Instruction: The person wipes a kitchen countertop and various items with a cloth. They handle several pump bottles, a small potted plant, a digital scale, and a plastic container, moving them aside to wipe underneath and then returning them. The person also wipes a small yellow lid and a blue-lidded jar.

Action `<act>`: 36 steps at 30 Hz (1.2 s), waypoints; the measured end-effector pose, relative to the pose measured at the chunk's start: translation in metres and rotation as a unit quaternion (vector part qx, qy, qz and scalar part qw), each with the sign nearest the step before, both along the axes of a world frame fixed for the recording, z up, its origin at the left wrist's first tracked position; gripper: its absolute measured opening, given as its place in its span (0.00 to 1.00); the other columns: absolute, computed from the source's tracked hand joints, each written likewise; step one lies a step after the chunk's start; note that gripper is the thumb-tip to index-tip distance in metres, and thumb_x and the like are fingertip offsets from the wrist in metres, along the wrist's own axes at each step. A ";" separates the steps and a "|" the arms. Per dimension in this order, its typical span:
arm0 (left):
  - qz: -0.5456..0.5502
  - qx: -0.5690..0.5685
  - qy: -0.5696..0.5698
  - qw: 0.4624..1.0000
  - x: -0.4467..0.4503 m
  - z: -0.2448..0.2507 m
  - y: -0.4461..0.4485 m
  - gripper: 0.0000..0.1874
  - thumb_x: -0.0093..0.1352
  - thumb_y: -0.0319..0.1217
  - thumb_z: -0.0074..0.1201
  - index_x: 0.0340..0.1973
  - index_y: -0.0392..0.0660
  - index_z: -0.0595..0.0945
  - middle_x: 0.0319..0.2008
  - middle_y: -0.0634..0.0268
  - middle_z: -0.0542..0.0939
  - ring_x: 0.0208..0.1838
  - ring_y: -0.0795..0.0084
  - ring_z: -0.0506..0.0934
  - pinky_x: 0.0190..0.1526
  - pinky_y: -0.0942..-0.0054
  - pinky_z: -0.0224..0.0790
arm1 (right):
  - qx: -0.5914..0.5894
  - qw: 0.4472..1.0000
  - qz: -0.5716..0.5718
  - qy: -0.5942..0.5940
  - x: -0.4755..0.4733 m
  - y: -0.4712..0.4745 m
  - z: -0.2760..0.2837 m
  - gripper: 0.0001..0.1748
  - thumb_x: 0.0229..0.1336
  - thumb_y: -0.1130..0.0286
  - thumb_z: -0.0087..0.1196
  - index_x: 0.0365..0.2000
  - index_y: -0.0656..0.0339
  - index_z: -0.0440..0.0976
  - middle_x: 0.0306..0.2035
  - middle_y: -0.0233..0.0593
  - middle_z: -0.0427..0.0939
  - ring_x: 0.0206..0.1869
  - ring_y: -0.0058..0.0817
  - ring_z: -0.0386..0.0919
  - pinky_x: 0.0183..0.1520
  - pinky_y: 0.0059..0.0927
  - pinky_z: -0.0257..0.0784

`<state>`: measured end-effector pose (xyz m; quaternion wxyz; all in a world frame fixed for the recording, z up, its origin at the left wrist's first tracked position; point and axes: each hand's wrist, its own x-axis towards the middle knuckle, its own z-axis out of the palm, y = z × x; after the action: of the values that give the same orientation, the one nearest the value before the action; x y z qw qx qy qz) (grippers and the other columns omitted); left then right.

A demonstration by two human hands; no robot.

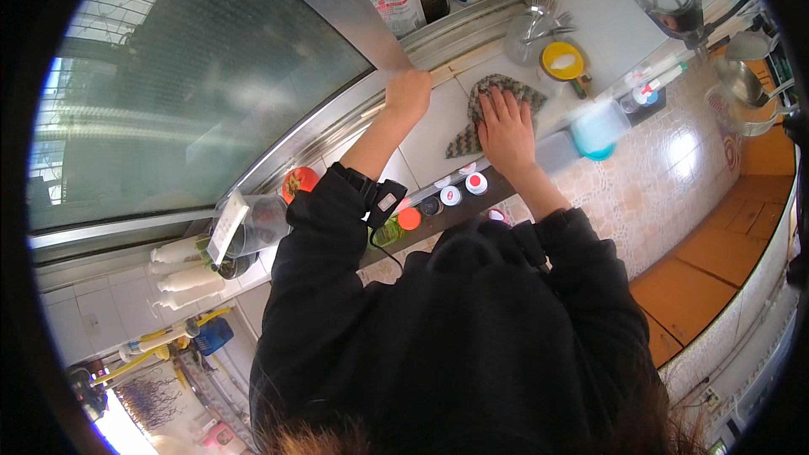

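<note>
My right hand (507,133) lies with its palm down and its fingers slightly spread on a dark patterned cloth (499,85), pressing it onto the white tiled window ledge (420,151). One end of the cloth sticks out to the left of the hand. Further left, my left hand (407,96) is closed at the end of the metal frame of a sliding window (341,6), just above the window track. Its fingers are folded, and what lies inside them is partly hidden.
A yellow-lidded jar (562,61) and a glass holding forks (528,38) stand beyond the cloth. Capped bottles (450,195) line a shelf below the ledge. Left are a red container (299,183) and a clear plastic container (262,221). A jar and pouch (397,3) stand behind the window track.
</note>
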<state>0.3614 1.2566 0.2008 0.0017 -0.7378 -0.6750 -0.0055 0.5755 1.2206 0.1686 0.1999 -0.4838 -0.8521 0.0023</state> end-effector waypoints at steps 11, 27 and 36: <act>0.038 -0.025 -0.032 0.998 0.011 -0.001 0.005 0.08 0.58 0.26 0.51 0.31 0.36 0.78 0.28 0.47 0.80 0.35 0.49 0.80 0.34 0.55 0.74 | -0.004 1.000 -0.011 0.016 -0.004 -0.003 -0.001 0.28 0.55 0.62 0.48 0.57 0.55 0.63 0.61 0.38 0.61 0.63 0.39 0.58 0.64 0.50 0.52; 0.017 -0.354 -0.609 0.710 -0.019 0.117 -0.005 0.11 0.63 0.30 0.56 0.36 0.34 0.81 0.15 0.76 0.67 0.15 0.89 0.56 0.16 0.85 0.41 | -0.003 1.000 -0.005 0.005 -0.009 0.007 -0.009 0.30 0.54 0.60 0.48 0.58 0.55 0.61 0.62 0.41 0.60 0.64 0.41 0.57 0.63 0.54 0.50; -0.001 -0.279 -0.716 0.640 -0.051 0.127 -0.109 0.15 0.63 0.33 0.59 0.38 0.34 0.79 0.19 0.74 0.70 0.16 0.86 0.56 0.18 0.85 0.43 | 0.022 0.996 0.008 -0.085 -0.020 0.034 -0.030 0.32 0.58 0.55 0.43 0.62 0.53 0.56 0.65 0.42 0.56 0.67 0.41 0.52 0.65 0.56 0.46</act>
<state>0.3108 1.1478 0.3273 -0.6881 -0.4697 -0.4338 -0.3431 0.5551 1.2549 0.1384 0.1373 -0.4711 -0.8695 -0.0563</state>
